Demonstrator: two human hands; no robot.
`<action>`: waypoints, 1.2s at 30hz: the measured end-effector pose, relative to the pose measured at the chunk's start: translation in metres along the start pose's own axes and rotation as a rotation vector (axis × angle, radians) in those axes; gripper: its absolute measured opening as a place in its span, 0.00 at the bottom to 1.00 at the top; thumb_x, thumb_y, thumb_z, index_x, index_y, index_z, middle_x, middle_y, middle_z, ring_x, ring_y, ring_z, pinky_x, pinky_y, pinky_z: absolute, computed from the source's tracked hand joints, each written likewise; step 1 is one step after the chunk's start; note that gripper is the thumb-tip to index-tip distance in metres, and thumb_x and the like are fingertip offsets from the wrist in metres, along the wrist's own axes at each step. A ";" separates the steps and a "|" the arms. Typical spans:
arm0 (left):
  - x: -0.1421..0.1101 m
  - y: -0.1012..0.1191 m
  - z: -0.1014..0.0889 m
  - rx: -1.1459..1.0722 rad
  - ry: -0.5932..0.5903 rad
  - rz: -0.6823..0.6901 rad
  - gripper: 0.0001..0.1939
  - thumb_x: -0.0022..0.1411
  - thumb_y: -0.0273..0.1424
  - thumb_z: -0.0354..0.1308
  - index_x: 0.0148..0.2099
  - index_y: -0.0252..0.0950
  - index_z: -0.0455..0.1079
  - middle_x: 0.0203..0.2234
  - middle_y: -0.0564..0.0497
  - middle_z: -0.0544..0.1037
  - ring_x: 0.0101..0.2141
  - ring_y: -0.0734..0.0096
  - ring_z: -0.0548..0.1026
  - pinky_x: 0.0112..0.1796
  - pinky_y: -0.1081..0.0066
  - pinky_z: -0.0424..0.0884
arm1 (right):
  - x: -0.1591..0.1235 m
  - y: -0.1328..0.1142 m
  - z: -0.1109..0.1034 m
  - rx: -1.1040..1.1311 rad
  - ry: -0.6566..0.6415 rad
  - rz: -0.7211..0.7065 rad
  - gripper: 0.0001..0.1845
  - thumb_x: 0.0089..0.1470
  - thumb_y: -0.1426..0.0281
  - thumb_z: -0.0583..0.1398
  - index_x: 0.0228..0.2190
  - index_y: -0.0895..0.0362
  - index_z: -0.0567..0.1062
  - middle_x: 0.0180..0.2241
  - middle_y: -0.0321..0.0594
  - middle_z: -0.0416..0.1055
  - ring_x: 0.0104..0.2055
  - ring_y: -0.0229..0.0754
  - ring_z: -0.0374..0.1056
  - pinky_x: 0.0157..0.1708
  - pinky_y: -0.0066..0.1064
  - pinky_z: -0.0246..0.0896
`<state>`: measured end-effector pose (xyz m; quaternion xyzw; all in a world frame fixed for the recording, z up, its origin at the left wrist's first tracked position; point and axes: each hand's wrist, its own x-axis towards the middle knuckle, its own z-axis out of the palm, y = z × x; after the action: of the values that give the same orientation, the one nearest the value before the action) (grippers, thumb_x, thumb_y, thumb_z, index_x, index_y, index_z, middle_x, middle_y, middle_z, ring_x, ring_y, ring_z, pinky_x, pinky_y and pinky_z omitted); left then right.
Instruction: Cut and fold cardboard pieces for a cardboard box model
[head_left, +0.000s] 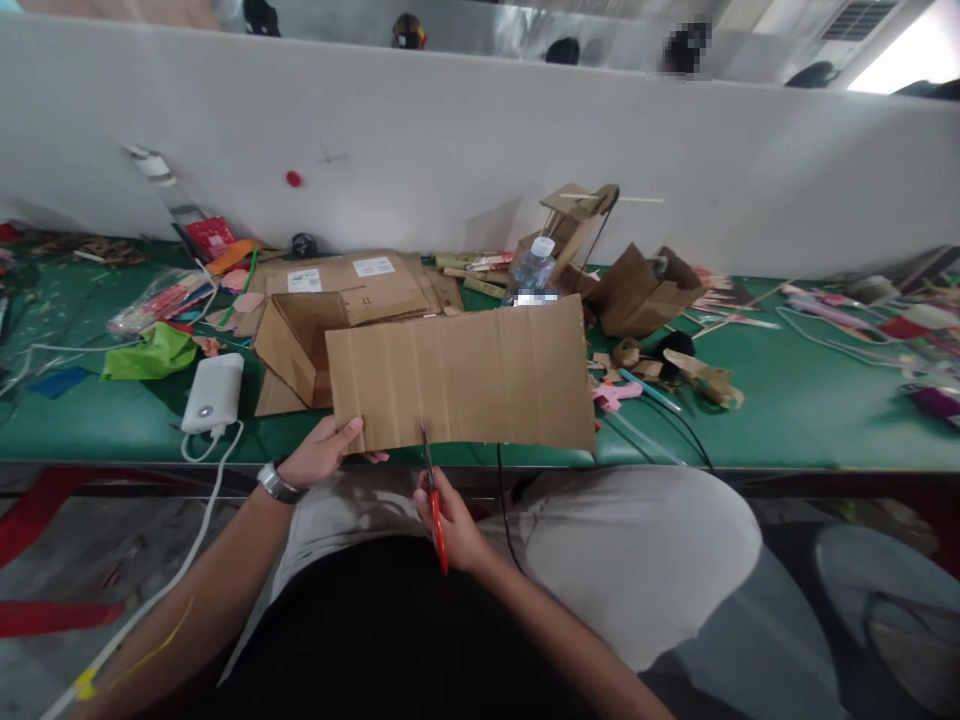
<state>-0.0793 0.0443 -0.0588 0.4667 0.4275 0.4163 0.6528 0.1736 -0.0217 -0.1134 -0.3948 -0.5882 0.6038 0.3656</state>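
Note:
A long rectangular sheet of cardboard (465,375) is held up at the table's front edge. My left hand (330,452) grips its lower left corner, thumb on the near face and fingers behind. In my right hand (454,515) is a pair of scissors (437,520) with red handles. The scissor blades point up and meet the sheet's lower edge, left of its middle; one blade shows on the near face. Behind the sheet's left end stands a folded open cardboard box (289,350).
On the green table (795,400) lie a white power bank (214,392) with a cable, green cloth (150,352), flat cardboard (375,285) and a pink glue gun (619,393). Behind the sheet are a plastic bottle (534,268) and a cardboard structure (581,225). A white partition (450,150) closes the back.

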 end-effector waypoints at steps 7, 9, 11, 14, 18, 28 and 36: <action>-0.001 -0.003 -0.002 0.021 0.028 0.020 0.33 0.62 0.61 0.65 0.43 0.32 0.80 0.27 0.44 0.84 0.29 0.56 0.85 0.35 0.60 0.83 | -0.004 -0.021 -0.002 0.224 -0.153 0.068 0.28 0.58 0.57 0.72 0.51 0.49 0.64 0.30 0.26 0.59 0.28 0.34 0.54 0.31 0.29 0.52; -0.001 -0.003 -0.002 0.031 0.047 0.030 0.32 0.62 0.61 0.64 0.42 0.32 0.79 0.26 0.45 0.84 0.27 0.58 0.84 0.33 0.62 0.83 | -0.005 -0.027 -0.004 0.261 -0.217 0.061 0.34 0.55 0.60 0.74 0.55 0.49 0.63 0.31 0.27 0.62 0.30 0.35 0.57 0.33 0.30 0.54; -0.002 -0.002 0.000 0.057 0.056 0.040 0.32 0.63 0.60 0.63 0.40 0.32 0.79 0.25 0.45 0.83 0.26 0.59 0.83 0.32 0.64 0.82 | -0.005 -0.030 -0.004 0.291 -0.254 0.066 0.39 0.52 0.62 0.76 0.58 0.49 0.62 0.32 0.27 0.65 0.31 0.35 0.59 0.35 0.30 0.56; -0.003 0.002 0.005 0.083 0.071 0.044 0.33 0.63 0.61 0.63 0.39 0.31 0.79 0.25 0.43 0.84 0.25 0.60 0.83 0.30 0.64 0.80 | -0.003 -0.025 -0.003 0.328 -0.213 0.102 0.39 0.52 0.61 0.76 0.56 0.49 0.62 0.32 0.28 0.68 0.30 0.35 0.61 0.33 0.28 0.57; -0.005 0.004 0.008 0.076 0.099 0.040 0.35 0.61 0.62 0.64 0.39 0.30 0.78 0.26 0.41 0.84 0.23 0.61 0.82 0.27 0.66 0.78 | -0.002 -0.013 -0.002 0.295 -0.056 0.170 0.35 0.54 0.54 0.73 0.55 0.49 0.65 0.28 0.26 0.64 0.24 0.33 0.59 0.25 0.26 0.56; -0.007 0.001 0.004 0.073 0.083 0.092 0.35 0.60 0.64 0.63 0.30 0.33 0.74 0.21 0.45 0.80 0.21 0.65 0.78 0.26 0.67 0.77 | -0.007 -0.011 -0.015 -0.080 0.028 -0.029 0.22 0.66 0.56 0.63 0.57 0.53 0.73 0.32 0.32 0.64 0.32 0.37 0.57 0.35 0.30 0.58; -0.012 0.001 0.006 0.157 0.113 0.053 0.32 0.62 0.61 0.63 0.32 0.32 0.74 0.20 0.44 0.81 0.21 0.64 0.80 0.25 0.68 0.77 | -0.008 -0.017 -0.014 0.027 -0.020 0.002 0.20 0.65 0.53 0.64 0.51 0.51 0.72 0.35 0.34 0.64 0.37 0.41 0.60 0.42 0.34 0.60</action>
<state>-0.0775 0.0322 -0.0550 0.5033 0.4826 0.4243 0.5777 0.1899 -0.0224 -0.0964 -0.3845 -0.5830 0.6159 0.3645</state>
